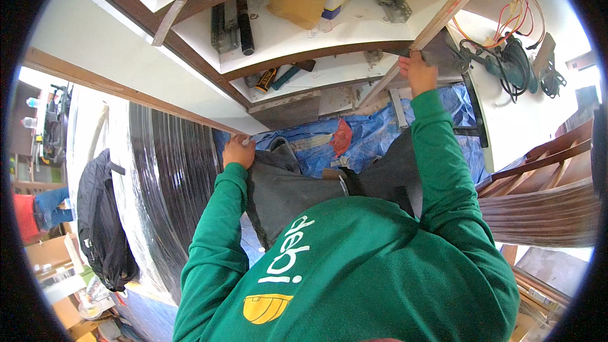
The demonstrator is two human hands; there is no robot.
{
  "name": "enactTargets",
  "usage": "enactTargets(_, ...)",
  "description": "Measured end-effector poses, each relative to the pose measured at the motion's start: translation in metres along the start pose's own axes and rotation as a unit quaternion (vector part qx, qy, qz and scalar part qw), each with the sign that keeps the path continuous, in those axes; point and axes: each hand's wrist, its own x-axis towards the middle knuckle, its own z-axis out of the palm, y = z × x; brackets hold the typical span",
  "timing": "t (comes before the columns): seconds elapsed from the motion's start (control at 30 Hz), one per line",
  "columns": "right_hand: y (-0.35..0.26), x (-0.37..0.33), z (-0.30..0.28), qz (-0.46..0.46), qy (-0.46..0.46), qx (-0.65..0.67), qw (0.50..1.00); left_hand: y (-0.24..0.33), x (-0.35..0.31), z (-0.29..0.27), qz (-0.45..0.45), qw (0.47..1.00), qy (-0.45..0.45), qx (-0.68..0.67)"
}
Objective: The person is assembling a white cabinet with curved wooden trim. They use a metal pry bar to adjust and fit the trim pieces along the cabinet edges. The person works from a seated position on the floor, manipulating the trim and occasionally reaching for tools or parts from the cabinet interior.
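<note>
My left hand (239, 151) is closed at the lower end of a long brown wooden edge strip (126, 85), which runs along a white panel (120, 38). Its fingertips press against the strip's end; part of the grip is hidden. Higher up and to the right, my right hand (418, 75) pinches a pale wooden strip (457, 5) slanting across the front of a white cabinet with dark brown shelf edges (323, 57). Just beside that hand is a dark brown board (444, 52).
Tools lie on the shelves, among them a black cylindrical tool (244, 25) and metal drawer slides (387, 1). A green corded power tool (516, 63) rests on a white surface at right. Blue tarp (310, 145) covers the floor. A black backpack (104, 221) leans against wrapped panels (168, 183).
</note>
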Motion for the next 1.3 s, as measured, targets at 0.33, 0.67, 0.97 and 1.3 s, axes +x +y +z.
enactTargets(0.33, 0.012, -0.040, 0.063, -0.174, -0.065, -0.387, 0.903, -0.001, 0.008, 0.007, 0.027, 1.000, 0.012, 0.007)
enactTargets(0.67, 0.008, -0.077, 0.068, -0.150, -0.121, -0.427, 0.884, 0.001, 0.006, 0.007, 0.026, 0.999, 0.014, 0.016)
enactTargets(0.97, 0.042, 0.019, 0.016, -0.175, 0.067, -0.197, 0.962, -0.006, 0.003, 0.007, 0.048, 0.999, 0.024, -0.010)
enactTargets(1.3, 0.017, -0.086, 0.126, -0.168, -0.033, -0.362, 0.916, -0.009, 0.006, 0.009, 0.047, 0.998, 0.038, -0.019)
